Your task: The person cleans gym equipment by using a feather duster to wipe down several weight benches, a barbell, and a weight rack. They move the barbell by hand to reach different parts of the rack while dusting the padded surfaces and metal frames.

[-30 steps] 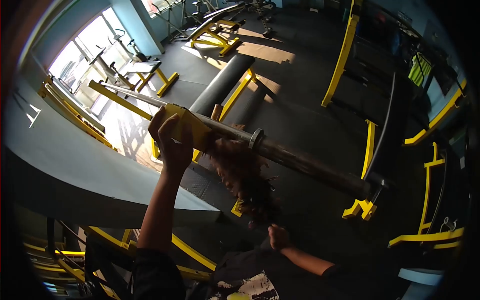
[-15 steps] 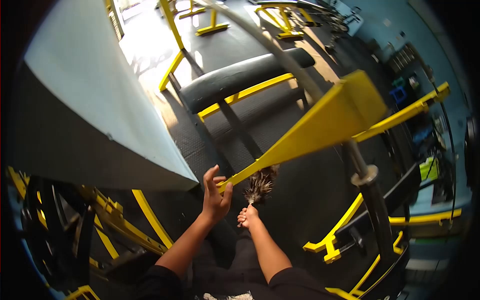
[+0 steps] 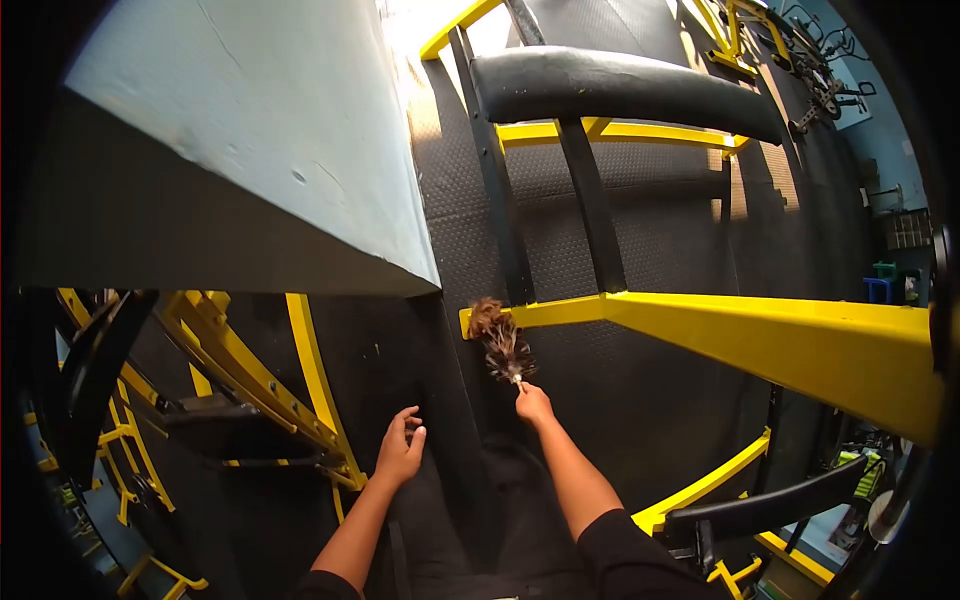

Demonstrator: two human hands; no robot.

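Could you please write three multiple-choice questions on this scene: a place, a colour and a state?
1. Where do the feathers of the brown feather duster rest? A) on a window sill B) at the end of the long yellow metal beam C) on a weight plate
2. What colour is the long padded bench beyond the beam? A) black B) red C) white
3. How is the left hand? A) open and empty B) gripping the beam C) gripping the duster
Answers: 1 B, feathers touch the beam's end; 2 A, its cushion is black; 3 A, its fingers are spread free while the right hand grips the duster.
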